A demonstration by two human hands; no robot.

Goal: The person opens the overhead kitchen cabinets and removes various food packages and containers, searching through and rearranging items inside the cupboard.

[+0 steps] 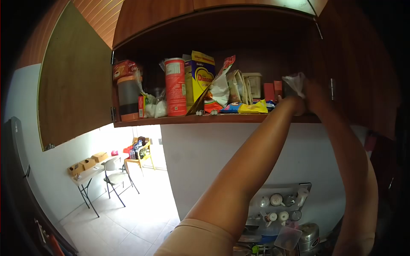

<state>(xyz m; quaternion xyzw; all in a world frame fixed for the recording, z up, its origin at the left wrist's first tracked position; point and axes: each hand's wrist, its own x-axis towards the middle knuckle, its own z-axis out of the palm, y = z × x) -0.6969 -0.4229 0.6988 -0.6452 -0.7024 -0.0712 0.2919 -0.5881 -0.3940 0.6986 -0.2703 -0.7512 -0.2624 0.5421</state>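
Observation:
Both my arms reach up into the right end of an open wooden wall cupboard (77, 81). My right hand (315, 94) is closed on a crumpled clear plastic bag (294, 81) just above the shelf (179, 120). My left hand (294, 104) is right under the bag at the shelf's edge. Its fingers are lost in shadow, so I cannot tell its grip. Red boxes (273, 90) stand just left of the bag.
The shelf holds a red canister (175, 87), a yellow-blue carton (198, 79), foil packets (220, 91), a dark jar (128, 98) and small white bags (154, 109). Cups and pots (277, 213) sit below. At lower left are a folding table (92, 168) and chairs (115, 175).

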